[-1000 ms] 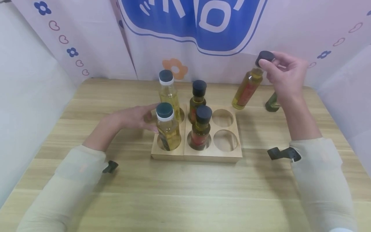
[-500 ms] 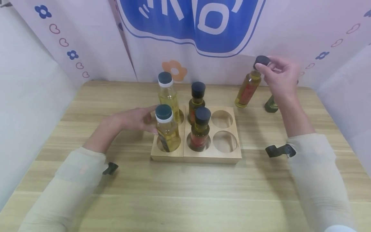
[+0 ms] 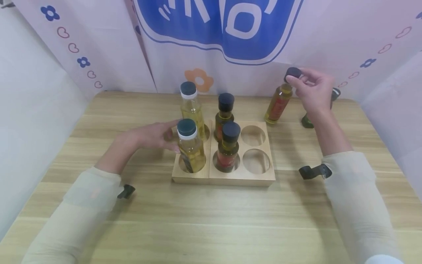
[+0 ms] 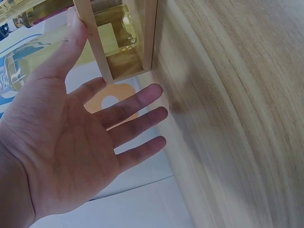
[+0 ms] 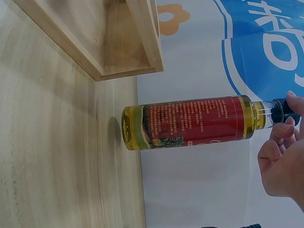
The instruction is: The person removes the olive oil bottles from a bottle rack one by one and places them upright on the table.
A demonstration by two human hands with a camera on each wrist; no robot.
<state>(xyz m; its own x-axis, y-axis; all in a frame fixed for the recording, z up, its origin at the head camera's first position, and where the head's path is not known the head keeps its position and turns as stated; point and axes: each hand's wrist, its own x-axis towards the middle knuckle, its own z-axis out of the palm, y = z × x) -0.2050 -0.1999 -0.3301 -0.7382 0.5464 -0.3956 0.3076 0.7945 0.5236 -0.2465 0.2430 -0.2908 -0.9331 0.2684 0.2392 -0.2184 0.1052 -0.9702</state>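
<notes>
Backdrop of white sheeting spans the upper frame and both side edges, bearing a blue emblem at top centre. Tabletop, light wood grain, fills the middle and lower frame. Pale sleeves enter from the lower left and lower right. Wooden rack, at frame centre, has six round wells in two rows; a seam divides the left column from the other two. Tall clear bottles, rear and front, stand in the left column with green caps and yellow contents. Held bottle, red-labelled, is at upper right, beyond the rack's right end, tilted with its top toward the right; whether its base touches the tabletop cannot be determined. Compared with one second ago, its top sits lower and farther left, and the tilt is slightly reduced. Dark-capped bottles, rear and front, occupy the middle column. Green bottle, at right, is partly hidden by the right wrist; its upper end, covered one second ago, now shows. Left hand, at centre left, is unchanged in position: fingers straight and spread, thumb and index finger apparently against the rack's left end. Right hand has shifted down and left, thumb and fingers pinching the black cap.
</notes>
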